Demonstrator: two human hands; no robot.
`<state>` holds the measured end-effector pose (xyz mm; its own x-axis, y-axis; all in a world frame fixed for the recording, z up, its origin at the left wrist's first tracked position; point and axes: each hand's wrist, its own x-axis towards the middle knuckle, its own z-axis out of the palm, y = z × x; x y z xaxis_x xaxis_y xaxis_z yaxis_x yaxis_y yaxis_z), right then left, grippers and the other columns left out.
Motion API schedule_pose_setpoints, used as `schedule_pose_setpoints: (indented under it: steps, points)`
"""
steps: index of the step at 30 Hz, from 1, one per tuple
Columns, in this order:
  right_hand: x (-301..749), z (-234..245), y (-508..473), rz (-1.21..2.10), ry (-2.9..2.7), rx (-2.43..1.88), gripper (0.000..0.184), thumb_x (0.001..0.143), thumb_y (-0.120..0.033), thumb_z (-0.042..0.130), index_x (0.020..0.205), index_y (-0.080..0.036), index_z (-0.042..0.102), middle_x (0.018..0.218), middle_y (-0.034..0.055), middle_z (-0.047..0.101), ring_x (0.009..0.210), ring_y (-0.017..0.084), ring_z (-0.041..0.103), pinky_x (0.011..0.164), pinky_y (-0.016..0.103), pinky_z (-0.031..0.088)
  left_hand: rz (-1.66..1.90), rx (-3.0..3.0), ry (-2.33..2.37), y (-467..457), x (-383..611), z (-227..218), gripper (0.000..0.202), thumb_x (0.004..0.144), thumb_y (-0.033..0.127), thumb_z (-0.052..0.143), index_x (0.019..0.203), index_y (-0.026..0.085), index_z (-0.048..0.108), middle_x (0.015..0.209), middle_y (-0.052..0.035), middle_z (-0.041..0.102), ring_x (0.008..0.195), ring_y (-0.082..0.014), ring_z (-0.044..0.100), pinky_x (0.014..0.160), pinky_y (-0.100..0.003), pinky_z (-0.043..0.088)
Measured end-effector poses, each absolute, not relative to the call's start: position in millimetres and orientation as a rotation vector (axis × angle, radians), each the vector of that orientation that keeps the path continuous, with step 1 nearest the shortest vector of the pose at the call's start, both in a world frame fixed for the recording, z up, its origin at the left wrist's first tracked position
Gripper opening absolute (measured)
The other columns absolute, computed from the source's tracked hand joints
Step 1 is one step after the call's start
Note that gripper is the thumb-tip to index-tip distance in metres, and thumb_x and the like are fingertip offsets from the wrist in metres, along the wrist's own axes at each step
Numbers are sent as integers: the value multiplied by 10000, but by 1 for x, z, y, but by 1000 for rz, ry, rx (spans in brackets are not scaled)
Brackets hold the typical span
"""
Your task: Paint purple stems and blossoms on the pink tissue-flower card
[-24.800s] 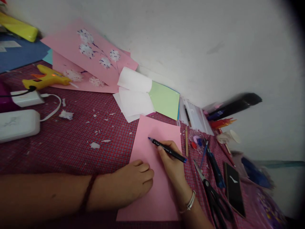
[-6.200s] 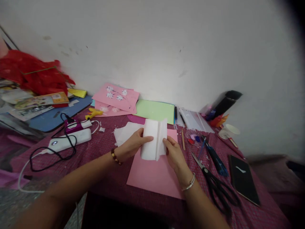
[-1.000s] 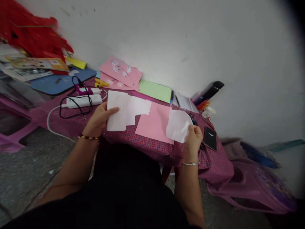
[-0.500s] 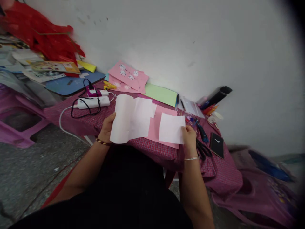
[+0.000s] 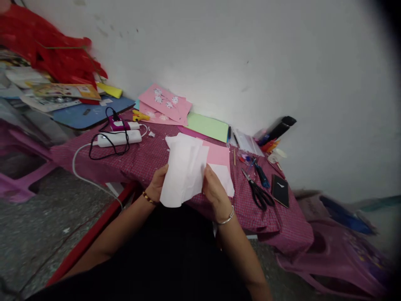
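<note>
Grips a loose stack of white paper sheets over the near edge of the desk, with the left hand at the lower left edge and the right hand at the right side, fingers of both curled shut on the paper. Leaves a pink sheet flat on the desk behind the stack, bare where visible, plus one more white piece just past the right hand. Shows finished-looking work only at the wall: pink cards carrying white blossoms. Has scissors and a black flat case lying untouched to the right. Nothing legible anywhere: only a white mark on the case, too small to read, and blurred printed covers far left.
</note>
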<state>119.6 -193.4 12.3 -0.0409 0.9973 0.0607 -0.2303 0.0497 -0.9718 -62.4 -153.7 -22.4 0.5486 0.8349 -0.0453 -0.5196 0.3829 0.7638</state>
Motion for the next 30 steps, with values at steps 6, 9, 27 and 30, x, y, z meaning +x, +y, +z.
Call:
schedule_pose_setpoints:
  steps: [6, 9, 27, 30]
  points:
    - [129, 35, -202, 1112, -918, -1119, 303, 767, -462, 657, 968, -235, 638, 833, 25, 718, 776, 218, 668, 646, 360, 556, 886, 440, 431, -161, -46, -21, 579, 632, 626, 718, 988, 175, 649, 870, -74, 745, 916, -271, 693, 859, -399, 551]
    - [152, 53, -213, 953, -930, -1160, 252, 765, -402, 674, 940, -225, 630, 772, 8, 697, 639, 173, 628, 554, 301, 514, 859, 478, 441, -163, -38, -21, 618, 644, 689, 679, 996, 182, 638, 890, -96, 739, 949, -286, 683, 859, -418, 545]
    - [215, 62, -264, 667, -842, -1390, 224, 766, -374, 676, 915, -209, 650, 747, -5, 677, 515, 103, 536, 491, 232, 455, 867, 537, 569, -179, -25, 1, 445, 628, 216, 784, 1037, 186, 610, 988, -107, 709, 763, -232, 666, 732, -406, 550]
    - [207, 61, -264, 644, -868, -1425, 203, 777, -385, 661, 866, -205, 631, 670, -27, 643, 471, 93, 490, 455, 217, 415, 840, 635, 531, -186, -21, 4, 452, 614, 193, 794, 1030, 182, 619, 989, -112, 707, 772, -243, 671, 700, -392, 550]
